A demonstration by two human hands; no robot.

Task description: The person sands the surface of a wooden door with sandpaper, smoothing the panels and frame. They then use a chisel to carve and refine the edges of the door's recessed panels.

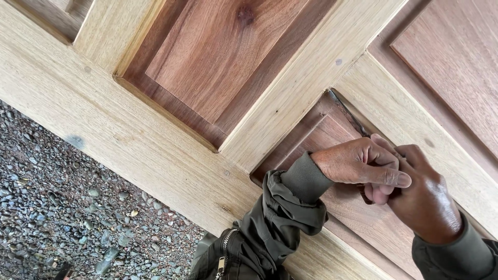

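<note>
Where the frame begins at the left, loose grey gravel (62, 207) covers the ground beneath the slanting edge of a pale wooden door frame with reddish-brown inset panels (155, 150); the door runs out of view on every side. Moving right, a dark olive jacket with a metal zip (244, 243) rises from the bottom edge. From its bunched sleeve comes the person's left hand (358, 163), fingers curled together, thumb stretched along the top, resting over the lower reddish panel (363, 218). Pressed against it from the right is the right hand (423, 199), fingers folded inward beneath the left. The two hands meet so closely that whatever they pinch between them is hidden; I cannot tell what it is.
</note>
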